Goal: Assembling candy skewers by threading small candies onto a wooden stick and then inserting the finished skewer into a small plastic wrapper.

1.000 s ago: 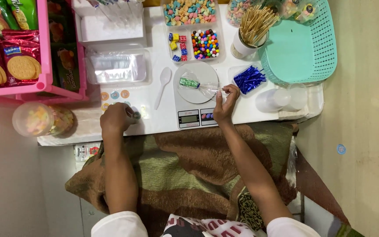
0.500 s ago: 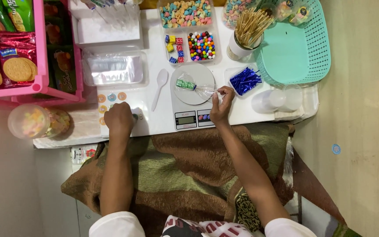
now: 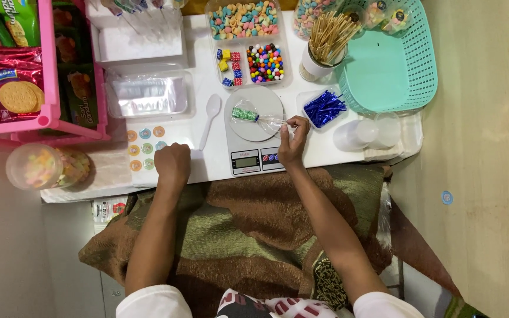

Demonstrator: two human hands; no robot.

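A small clear plastic bag [image 3: 253, 115] with green sweets in it lies on the round plate of a white kitchen scale [image 3: 254, 136]. My right hand [image 3: 293, 141] pinches the bag's twisted open end at the scale's right edge. My left hand [image 3: 172, 165] rests as a closed fist on the white table, on a sheet of round coloured stickers [image 3: 144, 144]. I cannot see whether the fist holds anything. A white plastic spoon [image 3: 210, 112] lies between my left hand and the scale.
A pink rack of biscuit packs [image 3: 19, 82] fills the left. Clear trays of coloured sweets [image 3: 248, 41], a cup of wooden sticks [image 3: 324, 47], blue twist ties [image 3: 323, 108] and a teal basket [image 3: 387, 65] stand behind and right. A candy jar [image 3: 45, 166] lies at the table's left edge.
My left fist has slid a little to the right along the table's front edge. My right hand keeps its pinch on the bag's end by the scale.
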